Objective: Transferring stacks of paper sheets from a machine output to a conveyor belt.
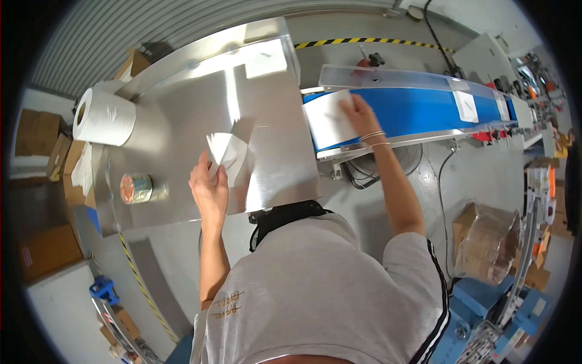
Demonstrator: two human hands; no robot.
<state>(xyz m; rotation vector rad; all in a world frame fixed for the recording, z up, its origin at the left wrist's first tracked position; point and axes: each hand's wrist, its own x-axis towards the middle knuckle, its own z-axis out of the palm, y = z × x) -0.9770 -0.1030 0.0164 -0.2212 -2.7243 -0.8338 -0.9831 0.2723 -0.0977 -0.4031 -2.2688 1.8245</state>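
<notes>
At the near middle of the steel table (176, 115), my left hand (209, 187) is closed on a fanned bunch of thin white sheets or flat packets (229, 151). My right hand (362, 118) grips the right edge of a flat white packet (327, 122), which lies over the near end of a blue conveyor belt (406, 112). That packet is slightly blurred, and some right-hand fingers are hidden. Farther along the belt rests another white packet (466, 107).
A large white roll (109, 118) and a roll of tape (136, 188) stand on the table's left side. A white sheet (266, 59) lies at its far edge. A clear guard (388, 79) runs along the belt. Right of me is a plastic-lined carton (488, 242).
</notes>
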